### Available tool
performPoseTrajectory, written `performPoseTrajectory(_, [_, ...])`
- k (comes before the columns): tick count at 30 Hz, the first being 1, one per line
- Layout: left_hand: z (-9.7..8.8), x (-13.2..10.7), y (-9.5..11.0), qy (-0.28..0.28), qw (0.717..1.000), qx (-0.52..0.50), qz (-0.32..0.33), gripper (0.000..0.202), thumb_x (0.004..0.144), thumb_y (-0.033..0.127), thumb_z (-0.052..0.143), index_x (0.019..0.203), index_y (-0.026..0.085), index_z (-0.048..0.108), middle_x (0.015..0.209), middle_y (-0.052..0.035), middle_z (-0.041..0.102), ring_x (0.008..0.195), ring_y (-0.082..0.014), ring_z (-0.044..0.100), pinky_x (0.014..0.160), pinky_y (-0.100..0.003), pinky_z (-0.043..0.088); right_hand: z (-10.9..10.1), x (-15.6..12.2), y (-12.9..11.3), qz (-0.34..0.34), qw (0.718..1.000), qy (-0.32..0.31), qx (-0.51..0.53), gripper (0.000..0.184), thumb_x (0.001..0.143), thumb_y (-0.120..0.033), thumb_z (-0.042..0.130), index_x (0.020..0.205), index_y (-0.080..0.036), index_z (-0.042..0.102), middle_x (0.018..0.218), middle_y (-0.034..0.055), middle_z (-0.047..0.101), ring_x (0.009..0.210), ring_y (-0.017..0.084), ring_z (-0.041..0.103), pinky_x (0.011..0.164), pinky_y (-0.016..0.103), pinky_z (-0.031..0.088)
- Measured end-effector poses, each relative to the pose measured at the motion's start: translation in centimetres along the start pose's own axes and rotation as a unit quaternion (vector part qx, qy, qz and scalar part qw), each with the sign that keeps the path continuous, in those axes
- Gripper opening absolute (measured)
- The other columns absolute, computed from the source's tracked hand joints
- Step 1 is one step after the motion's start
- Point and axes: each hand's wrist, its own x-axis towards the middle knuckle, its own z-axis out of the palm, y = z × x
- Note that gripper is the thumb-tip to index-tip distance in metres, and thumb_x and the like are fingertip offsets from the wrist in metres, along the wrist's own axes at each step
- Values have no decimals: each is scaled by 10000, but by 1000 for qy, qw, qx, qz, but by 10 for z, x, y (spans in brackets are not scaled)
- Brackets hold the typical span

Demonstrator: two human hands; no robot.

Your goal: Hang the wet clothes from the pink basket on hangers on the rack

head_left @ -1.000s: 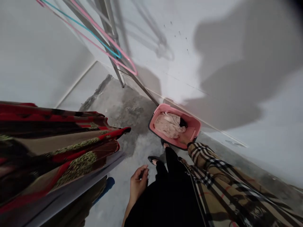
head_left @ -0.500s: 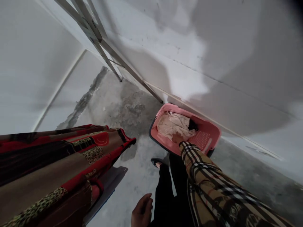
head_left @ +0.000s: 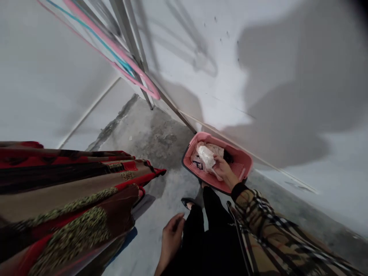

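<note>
A pink laundry basket (head_left: 244,156) with a dark outer rim stands on the floor by the wall. Inside it lie pale clothes (head_left: 220,148) and something black (head_left: 228,156) at the wall side. My right hand (head_left: 222,168) reaches over the basket, its fingers closed on a bunched white cloth (head_left: 207,155) raised above the other clothes; what kind of garment it is does not show. Down by my leg hangs my left hand (head_left: 173,230), empty, with loosely curled fingers. It touches nothing that I can see.
Red, black and leopard-patterned fabric (head_left: 86,191) hangs at the left, with something blue (head_left: 123,245) beneath. Pink and turquoise hangers (head_left: 129,69) hang by a metal rack (head_left: 125,23) near the corner. My shoe (head_left: 188,203) is close to the basket on the concrete floor.
My right hand has come up from among the clothes, gripping the white cloth. The hangers have entered the view at upper left. My left hand stays low and empty.
</note>
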Motion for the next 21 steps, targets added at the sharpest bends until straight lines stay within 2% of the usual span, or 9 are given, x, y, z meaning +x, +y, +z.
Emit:
performPoseTrajectory(4, [5,3,35,-33,993,2,112,404,777,487,641,1007,167,726,885,-87,741,808,-217,697,783,-355,569,36,-51,-60,-2,999,-39,22,127,677,-312,661,710,-232,568,735,-28,671,628,148,614,611,304,535])
performPoseTrajectory(6, [10,4,59,-74,982,22,173,436,808,449,616,1137,169,673,943,-91,725,775,-191,679,732,-332,566,61,-81,-92,-1,996,-86,20,92,701,-304,633,738,-245,573,790,-15,696,683,172,647,653,346,554])
performPoseTrajectory(7, [13,4,72,-86,975,31,205,505,803,438,629,1234,176,617,1040,-107,708,811,-192,677,731,-331,564,74,-95,-106,-4,994,-106,21,88,703,-299,635,745,-251,576,794,-18,701,699,178,657,663,355,559])
performPoseTrajectory(9, [20,4,97,-57,956,48,285,794,699,424,752,1398,186,461,1336,-166,571,1081,-261,630,871,-385,541,101,-121,-130,-21,991,-132,22,98,687,-284,662,743,-260,585,766,-28,704,704,181,669,663,356,565])
performPoseTrajectory(10, [23,4,110,-36,943,59,325,950,622,423,815,1439,174,398,1445,-196,465,1235,-316,541,974,-437,491,115,-132,-140,-34,989,-144,19,104,683,-281,677,746,-264,596,761,-31,708,711,183,674,670,359,569])
performPoseTrajectory(12, [26,3,132,1,922,60,383,1038,563,407,854,1443,137,374,1496,-226,392,1372,-377,389,1092,-502,375,139,-152,-156,-72,981,-181,-6,107,691,-297,693,769,-272,623,774,-27,719,741,193,685,706,382,579])
performPoseTrajectory(14, [20,3,152,1,915,43,402,814,682,387,775,1385,138,447,1399,-199,522,1297,-349,487,1072,-487,392,160,-167,-171,-125,964,-229,-46,105,722,-329,691,807,-285,649,780,-29,723,779,204,692,760,422,582])
performPoseTrajectory(17, [-5,-2,175,-1,910,-8,414,400,850,365,596,1192,158,607,1158,-120,694,1055,-263,643,973,-410,469,183,-182,-195,-222,931,-275,-88,96,773,-340,675,866,-315,676,789,-45,721,839,202,695,830,465,570])
performPoseTrajectory(21, [-53,-17,196,34,898,-117,423,364,868,440,584,1082,154,657,1073,-74,722,1000,-213,647,949,-352,485,200,-191,-226,-340,898,-259,-108,149,783,-366,702,923,-314,697,894,-34,725,892,189,684,878,463,561])
